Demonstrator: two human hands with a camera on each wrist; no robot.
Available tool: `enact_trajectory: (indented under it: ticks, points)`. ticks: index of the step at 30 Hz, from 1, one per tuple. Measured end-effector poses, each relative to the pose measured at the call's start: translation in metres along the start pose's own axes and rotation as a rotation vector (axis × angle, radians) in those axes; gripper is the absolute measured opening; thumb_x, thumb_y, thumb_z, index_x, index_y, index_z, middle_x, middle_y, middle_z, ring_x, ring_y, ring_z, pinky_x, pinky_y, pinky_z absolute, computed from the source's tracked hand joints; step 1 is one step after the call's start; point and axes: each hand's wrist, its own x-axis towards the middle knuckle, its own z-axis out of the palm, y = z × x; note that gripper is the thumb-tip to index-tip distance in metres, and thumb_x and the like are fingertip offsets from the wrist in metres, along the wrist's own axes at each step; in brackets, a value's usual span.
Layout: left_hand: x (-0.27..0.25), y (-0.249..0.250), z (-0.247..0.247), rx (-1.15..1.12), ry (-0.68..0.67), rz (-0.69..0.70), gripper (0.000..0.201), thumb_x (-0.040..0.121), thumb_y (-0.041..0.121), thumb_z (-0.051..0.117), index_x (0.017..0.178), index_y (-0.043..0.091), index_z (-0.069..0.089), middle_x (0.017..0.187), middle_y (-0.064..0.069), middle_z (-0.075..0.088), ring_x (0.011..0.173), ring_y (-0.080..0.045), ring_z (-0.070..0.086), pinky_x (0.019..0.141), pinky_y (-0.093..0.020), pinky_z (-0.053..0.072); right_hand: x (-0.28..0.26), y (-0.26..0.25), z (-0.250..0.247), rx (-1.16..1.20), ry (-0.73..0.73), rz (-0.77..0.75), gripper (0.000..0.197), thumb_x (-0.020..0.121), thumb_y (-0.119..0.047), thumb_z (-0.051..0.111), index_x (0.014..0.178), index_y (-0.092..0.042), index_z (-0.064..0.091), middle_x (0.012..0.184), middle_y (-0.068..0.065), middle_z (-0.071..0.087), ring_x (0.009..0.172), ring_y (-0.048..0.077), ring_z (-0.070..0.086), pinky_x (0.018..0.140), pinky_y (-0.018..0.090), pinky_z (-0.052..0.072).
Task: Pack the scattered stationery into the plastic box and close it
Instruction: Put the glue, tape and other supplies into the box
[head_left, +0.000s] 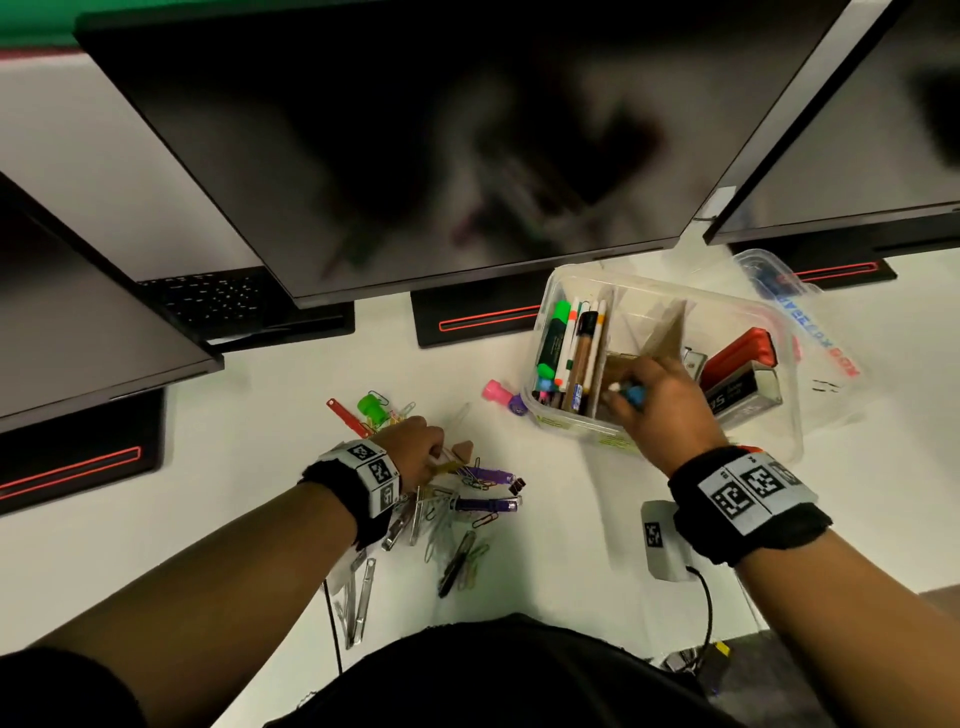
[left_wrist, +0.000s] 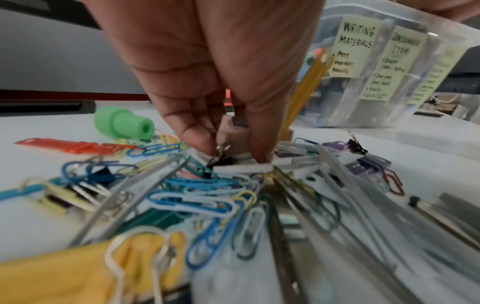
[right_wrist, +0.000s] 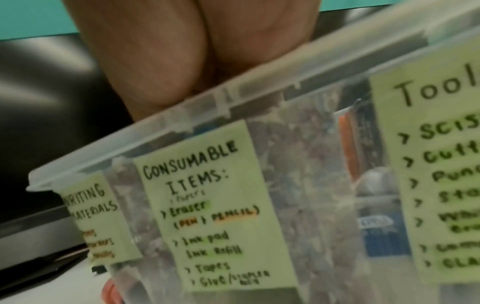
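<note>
The clear plastic box stands open at the right, with pens and markers in its left compartment and a red stapler at its right. My right hand is over the middle compartment and grips a small blue-and-white item. In the right wrist view only the palm shows above the box rim. My left hand is down in the pile of paper clips. There its fingertips pinch a black binder clip by its wire handle.
The box lid lies behind the box. A green stamp, a red strip and pink and purple stamps lie loose on the white desk. A white device with a cable sits under my right wrist. Monitors overhang the back.
</note>
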Motion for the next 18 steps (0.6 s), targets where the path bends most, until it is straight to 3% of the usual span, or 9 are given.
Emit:
enact_trajectory:
  ticks: [3,7,11,14,18]
  points:
    - [-0.001,-0.006,-0.003,-0.087,0.030,-0.013,0.017,0.080,0.017,0.068,0.091,0.016,0.055,0.096,-0.005,0.057,0.094,-0.023,0.057,0.077,-0.028,0.042,0.000,0.003,0.006,-0.027,-0.047,-0.079,0.025,0.089,-0.019,0.060,0.110,-0.008,0.066,0.112,0.016,0.062,0.103,0.032,0.058,0.089,0.030,0.044]
    - [-0.003,-0.007,-0.012,-0.190,0.125,-0.044,0.027,0.077,0.024,0.073,0.098,0.013,0.060,0.100,-0.002,0.060,0.089,-0.018,0.054,0.076,-0.026,0.042,-0.002,0.001,0.011,-0.022,-0.069,-0.147,0.022,0.093,-0.023,0.052,0.100,-0.008,0.067,0.098,0.014,0.068,0.092,0.032,0.061,0.076,0.027,0.041]
    - [-0.002,-0.002,-0.029,-0.266,0.249,-0.049,0.028,0.077,0.029,0.074,0.101,0.018,0.067,0.094,0.004,0.053,0.087,-0.010,0.051,0.075,-0.021,0.037,-0.002,0.000,0.010,-0.065,-0.168,-0.110,0.033,0.093,-0.039,0.047,0.106,-0.014,0.064,0.095,0.008,0.071,0.084,0.027,0.064,0.070,0.030,0.050]
    - [-0.002,0.002,-0.038,-0.276,0.250,-0.044,0.028,0.077,0.029,0.074,0.102,0.017,0.068,0.095,0.002,0.052,0.088,-0.012,0.050,0.077,-0.021,0.036,-0.004,-0.003,0.008,-0.191,-0.276,-0.128,0.044,0.088,-0.058,0.044,0.104,-0.022,0.063,0.087,0.002,0.070,0.077,0.021,0.065,0.062,0.026,0.048]
    - [-0.001,0.006,-0.039,-0.279,0.243,-0.066,0.032,0.075,0.030,0.075,0.102,0.014,0.067,0.095,0.001,0.051,0.092,-0.017,0.053,0.079,-0.022,0.038,-0.002,-0.006,0.010,-0.277,-0.303,-0.180,0.038,0.089,-0.053,0.045,0.108,-0.025,0.061,0.095,0.002,0.070,0.084,0.022,0.064,0.062,0.025,0.041]
